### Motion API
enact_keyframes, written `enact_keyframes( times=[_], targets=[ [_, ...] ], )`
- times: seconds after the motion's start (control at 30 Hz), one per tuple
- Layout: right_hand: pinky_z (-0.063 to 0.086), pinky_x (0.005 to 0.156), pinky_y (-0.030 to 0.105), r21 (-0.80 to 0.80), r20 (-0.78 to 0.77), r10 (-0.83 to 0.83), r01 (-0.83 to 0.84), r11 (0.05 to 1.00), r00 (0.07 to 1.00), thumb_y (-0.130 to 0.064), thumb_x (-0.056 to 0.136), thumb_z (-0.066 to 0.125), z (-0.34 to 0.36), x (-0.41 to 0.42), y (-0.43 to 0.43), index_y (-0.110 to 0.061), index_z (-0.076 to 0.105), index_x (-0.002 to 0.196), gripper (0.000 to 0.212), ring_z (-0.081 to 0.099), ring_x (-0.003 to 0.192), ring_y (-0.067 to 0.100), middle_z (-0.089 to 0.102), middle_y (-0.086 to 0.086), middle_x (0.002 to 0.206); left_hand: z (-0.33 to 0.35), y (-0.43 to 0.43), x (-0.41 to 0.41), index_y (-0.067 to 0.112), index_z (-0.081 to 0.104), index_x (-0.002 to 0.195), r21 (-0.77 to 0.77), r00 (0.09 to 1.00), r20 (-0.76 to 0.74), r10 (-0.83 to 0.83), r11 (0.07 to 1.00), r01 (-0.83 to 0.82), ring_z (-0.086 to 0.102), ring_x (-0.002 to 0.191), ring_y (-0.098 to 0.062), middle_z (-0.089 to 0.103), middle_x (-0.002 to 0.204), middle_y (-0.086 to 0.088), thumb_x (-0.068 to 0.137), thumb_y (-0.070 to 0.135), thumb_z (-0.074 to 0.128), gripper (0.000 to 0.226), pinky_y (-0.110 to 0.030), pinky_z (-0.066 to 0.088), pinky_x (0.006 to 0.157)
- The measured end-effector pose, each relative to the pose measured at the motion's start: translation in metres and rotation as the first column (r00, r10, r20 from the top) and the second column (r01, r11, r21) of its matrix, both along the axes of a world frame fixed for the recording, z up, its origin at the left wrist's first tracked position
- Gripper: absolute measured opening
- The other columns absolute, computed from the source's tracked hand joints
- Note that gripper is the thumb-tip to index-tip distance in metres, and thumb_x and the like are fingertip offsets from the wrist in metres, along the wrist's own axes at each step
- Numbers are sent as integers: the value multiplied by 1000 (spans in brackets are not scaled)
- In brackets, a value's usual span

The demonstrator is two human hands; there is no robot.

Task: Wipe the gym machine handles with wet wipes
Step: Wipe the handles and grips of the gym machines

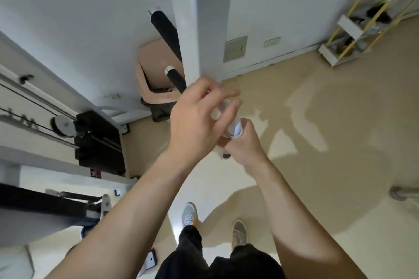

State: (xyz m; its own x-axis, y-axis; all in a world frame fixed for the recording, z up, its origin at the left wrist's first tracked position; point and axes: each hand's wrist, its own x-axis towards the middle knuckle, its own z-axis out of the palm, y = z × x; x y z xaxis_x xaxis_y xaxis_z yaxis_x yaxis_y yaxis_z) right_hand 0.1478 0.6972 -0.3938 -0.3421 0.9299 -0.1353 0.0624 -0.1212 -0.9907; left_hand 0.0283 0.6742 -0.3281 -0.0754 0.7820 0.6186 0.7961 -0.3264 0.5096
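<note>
Head view: my right hand (pixel 243 145) grips a white tube (pixel 235 129), fingers wrapped round it. My left hand (pixel 197 120) curls over a blurred white wipe (pixel 223 106) just above; can't tell if it's pinching. A black handle (pixel 175 80) runs behind my left hand.

No legible txt, brand or no. anywhere. Small red label (pixel 95 173) low on gym machine (pixel 99 142), left: marks too blurred to read. White sticker w/ dark mark (pixel 117 192) just nearer, same side: unreadable. Pale outlet plate (pixel 272 42) on far wall, above baseboard: faint dark marks only, can't make out. Beige wall plate (pixel 235 48) left of it: dark marks, illegible.
</note>
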Motion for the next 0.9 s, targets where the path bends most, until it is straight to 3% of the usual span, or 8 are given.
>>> enact_keyframes(
  times=[0.13, 0.27, 0.37, 0.47, 0.63, 0.77, 0.87, 0.9],
  targets=[
    [41, 45, 18, 64, -13, 171, -170, 983, 985, 4, 72, 72, 12, 10, 1, -27, 59, 54, 38, 53, 46, 1, 57, -14, 50, -13, 2, 6, 19, 80, 86, 20, 972, -219, 80, 997, -77, 60, 83, -27, 73, 108, 2, 100, 33, 64, 26, -35, 47, 71],
    [46, 58, 19, 195, 118, -106, 82, 977, 987, -3, 83, 65, -3, -9, -15, -29, 61, 66, 31, 55, 60, 2, 57, -14, 63, -14, 2, 12, 21, 79, 87, -11, 981, -173, 88, 996, -91, 65, 81, -24, 76, 106, 14, 101, 31, 61, 25, -24, 39, 80],
    [49, 59, 21, 30, 41, -253, 252, 967, 967, -3, 85, 50, -17, -10, -8, -15, 64, 69, 24, 55, 67, 11, 54, 1, 68, -11, 8, 17, 19, 77, 83, -20, 981, -163, 100, 994, -105, 66, 79, -20, 76, 100, 13, 101, 29, 60, 27, -22, 34, 80],
    [42, 54, 21, 107, 52, -26, 20, 994, 998, -1, 82, 72, -20, 5, -2, -22, 57, 58, 35, 52, 52, -1, 58, -14, 53, -14, 15, 15, 16, 76, 80, 15, 983, -140, 120, 993, -120, 68, 78, -18, 77, 94, 10, 101, 27, 59, 29, -22, 33, 79],
    [39, 51, 13, 147, 68, 278, -285, 947, 958, 4, 78, 70, 15, 29, 31, -22, 54, 59, 36, 50, 50, -2, 54, -18, 49, -16, 22, 24, 14, 74, 79, 46, 982, -157, 104, 994, -98, 68, 79, -17, 76, 91, 7, 101, 24, 57, 29, -28, 37, 79],
    [42, 55, 12, 138, -52, -65, 72, 988, 996, 0, 81, 69, -2, 12, 11, -22, 56, 65, 29, 54, 55, -6, 59, -21, 53, -19, 26, 28, 13, 74, 81, 59, 980, -169, 105, 994, -96, 68, 81, -16, 76, 93, 7, 100, 23, 58, 27, -34, 40, 79],
    [46, 60, 22, 34, 110, -370, 369, 929, 922, 1, 90, 46, -30, 1, 21, -13, 55, 68, 27, 50, 63, 9, 52, -3, 64, -18, 32, 29, 13, 73, 79, 77, 980, -166, 113, 992, -101, 69, 80, -17, 76, 90, 7, 100, 24, 56, 30, -33, 40, 79],
    [43, 61, 25, 66, 143, -362, 356, 932, 921, 1, 89, 49, -43, 0, 17, -12, 53, 65, 27, 45, 63, 12, 48, 1, 66, -18, 34, 28, 12, 73, 79, 82, 979, -167, 118, 991, -105, 69, 79, -17, 76, 89, 6, 100, 24, 56, 30, -32, 39, 79]
  ],
)
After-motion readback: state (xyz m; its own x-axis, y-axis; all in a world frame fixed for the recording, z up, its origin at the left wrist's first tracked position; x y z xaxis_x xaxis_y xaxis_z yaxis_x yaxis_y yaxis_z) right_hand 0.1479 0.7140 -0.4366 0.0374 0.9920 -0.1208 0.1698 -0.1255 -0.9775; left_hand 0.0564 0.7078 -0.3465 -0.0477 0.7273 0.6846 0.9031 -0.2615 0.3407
